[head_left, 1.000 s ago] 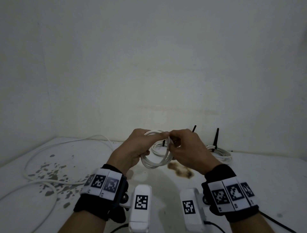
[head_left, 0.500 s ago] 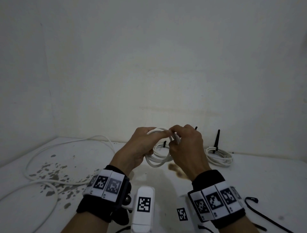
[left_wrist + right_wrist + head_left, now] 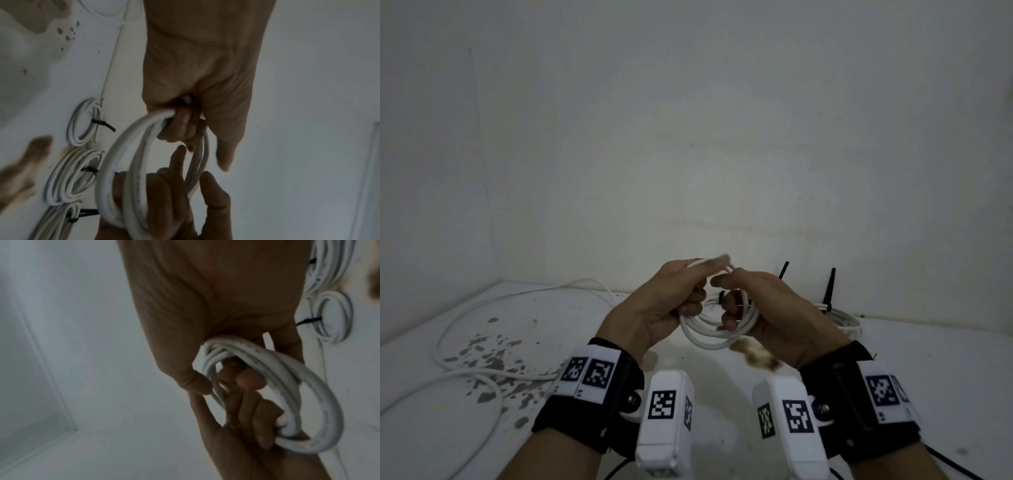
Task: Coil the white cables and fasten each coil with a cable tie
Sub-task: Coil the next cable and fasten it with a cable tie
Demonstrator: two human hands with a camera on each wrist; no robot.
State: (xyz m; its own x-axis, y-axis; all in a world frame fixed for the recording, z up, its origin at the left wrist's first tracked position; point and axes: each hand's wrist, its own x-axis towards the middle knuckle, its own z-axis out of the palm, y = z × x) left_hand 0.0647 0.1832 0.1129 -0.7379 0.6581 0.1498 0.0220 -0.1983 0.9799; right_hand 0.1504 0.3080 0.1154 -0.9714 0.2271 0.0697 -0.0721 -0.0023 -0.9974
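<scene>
A small white cable coil (image 3: 705,337) hangs in the air between my two hands above the table. My left hand (image 3: 688,284) grips its top, thumb and forefinger pinching the strands, with a short cable end sticking out above them. In the left wrist view the left hand's fingers (image 3: 180,123) curl round the coil (image 3: 125,162). My right hand (image 3: 736,301) has its fingers hooked through the loop from the right. In the right wrist view the coil (image 3: 292,386) wraps over those fingers (image 3: 248,381). No cable tie shows on this coil.
Finished coils with black ties lie by the back wall (image 3: 840,318) (image 3: 84,121) (image 3: 72,175). A long loose white cable (image 3: 465,329) sprawls over the left of the white table (image 3: 928,359). A brown stain (image 3: 753,354) lies under the hands.
My right hand has left its pinch at the top of the coil, dropped lower and to the right, and slid its fingers through the loop. The left hand keeps its grip.
</scene>
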